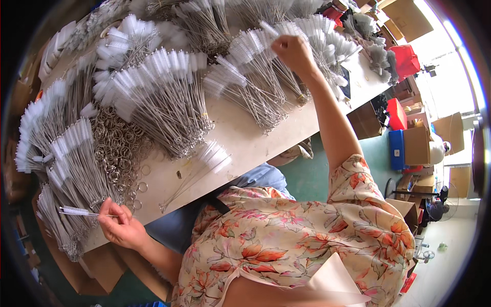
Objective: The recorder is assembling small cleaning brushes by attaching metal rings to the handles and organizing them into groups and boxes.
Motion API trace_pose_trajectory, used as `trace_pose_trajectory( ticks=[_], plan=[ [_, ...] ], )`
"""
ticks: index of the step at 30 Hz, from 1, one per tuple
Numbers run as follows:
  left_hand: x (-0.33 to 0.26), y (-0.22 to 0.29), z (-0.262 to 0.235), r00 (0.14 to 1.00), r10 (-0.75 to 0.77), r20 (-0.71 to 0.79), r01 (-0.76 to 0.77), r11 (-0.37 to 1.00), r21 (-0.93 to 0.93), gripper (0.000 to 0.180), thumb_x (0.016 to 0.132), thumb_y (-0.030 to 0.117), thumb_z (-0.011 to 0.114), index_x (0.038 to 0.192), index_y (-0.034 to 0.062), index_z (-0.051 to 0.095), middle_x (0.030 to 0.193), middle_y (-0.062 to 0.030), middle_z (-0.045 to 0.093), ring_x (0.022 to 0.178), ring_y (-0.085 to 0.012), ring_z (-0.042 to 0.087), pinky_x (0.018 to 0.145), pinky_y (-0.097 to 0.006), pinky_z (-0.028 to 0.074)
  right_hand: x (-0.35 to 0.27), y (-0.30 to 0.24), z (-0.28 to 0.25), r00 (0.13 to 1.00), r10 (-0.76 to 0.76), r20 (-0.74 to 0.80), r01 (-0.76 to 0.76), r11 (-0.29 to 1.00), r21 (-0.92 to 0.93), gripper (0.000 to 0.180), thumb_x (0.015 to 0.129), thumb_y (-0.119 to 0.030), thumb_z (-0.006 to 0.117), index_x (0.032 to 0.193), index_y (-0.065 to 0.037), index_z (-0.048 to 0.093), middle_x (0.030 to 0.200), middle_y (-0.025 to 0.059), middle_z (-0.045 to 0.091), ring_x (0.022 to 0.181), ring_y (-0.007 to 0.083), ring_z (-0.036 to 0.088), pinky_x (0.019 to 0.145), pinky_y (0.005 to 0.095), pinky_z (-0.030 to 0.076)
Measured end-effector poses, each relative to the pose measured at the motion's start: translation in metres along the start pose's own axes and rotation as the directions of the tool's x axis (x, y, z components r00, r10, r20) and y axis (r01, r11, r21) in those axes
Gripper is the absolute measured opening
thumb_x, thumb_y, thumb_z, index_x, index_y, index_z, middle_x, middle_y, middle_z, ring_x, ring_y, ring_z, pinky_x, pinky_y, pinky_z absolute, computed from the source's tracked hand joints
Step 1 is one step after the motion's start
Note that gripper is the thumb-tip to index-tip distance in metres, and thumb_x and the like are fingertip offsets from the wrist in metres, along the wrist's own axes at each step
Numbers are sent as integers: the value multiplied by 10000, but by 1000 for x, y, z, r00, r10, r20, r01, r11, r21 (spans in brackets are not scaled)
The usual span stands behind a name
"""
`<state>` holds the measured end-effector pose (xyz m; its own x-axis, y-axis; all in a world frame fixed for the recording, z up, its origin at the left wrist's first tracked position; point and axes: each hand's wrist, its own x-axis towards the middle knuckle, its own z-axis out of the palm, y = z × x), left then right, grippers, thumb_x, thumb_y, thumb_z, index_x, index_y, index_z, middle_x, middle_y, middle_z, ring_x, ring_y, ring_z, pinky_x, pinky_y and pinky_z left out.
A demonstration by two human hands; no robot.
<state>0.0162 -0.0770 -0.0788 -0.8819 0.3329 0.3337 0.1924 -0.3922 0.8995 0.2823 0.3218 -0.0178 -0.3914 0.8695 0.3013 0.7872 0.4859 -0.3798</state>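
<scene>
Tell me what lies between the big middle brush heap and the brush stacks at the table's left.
A pile of metal rings lies between the middle heap and the left stacks, in the head view.

The right hand's [296,51] curled fingertips are hidden, and the top edge cuts off brush bundles [204,24].

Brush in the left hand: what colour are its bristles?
The bristles are white, seen in the head view.

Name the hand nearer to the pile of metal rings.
Left. The left hand, pinching a thin brush, is just below the pile of metal rings in the picture; the right hand is much farther off, by the brush bundles near the top.
</scene>
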Motion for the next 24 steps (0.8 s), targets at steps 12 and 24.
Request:
trace_pose_trajectory(
  ticks=[12, 24],
  plan=[
    [4, 7, 16, 996, -53, 66, 48, 996, 75, 387, 953, 270, 389, 981, -82, 547, 608, 9, 350, 462, -27, 214, 405, -170, 168, 29, 40, -22, 979, 34, -200, 32, 947, 320, 197, 795, -244, 622, 883, -75, 675, 717, 2, 611, 618, 66, 525, 584, 228, 441],
    [2, -2, 36, 969, -202, 144, 205, 979, -11, 310, 941, 236, 429, 966, -45, 560, 647, 5, 369, 477, -29, 245, 408, -160, 177, 58, 135, -50, 993, -7, 121, 36, 970, -241, 230, 721, -329, 546, 826, -178, 686, 816, 108, 657, 783, 279, 631, 725, 380, 492]
  ],
)
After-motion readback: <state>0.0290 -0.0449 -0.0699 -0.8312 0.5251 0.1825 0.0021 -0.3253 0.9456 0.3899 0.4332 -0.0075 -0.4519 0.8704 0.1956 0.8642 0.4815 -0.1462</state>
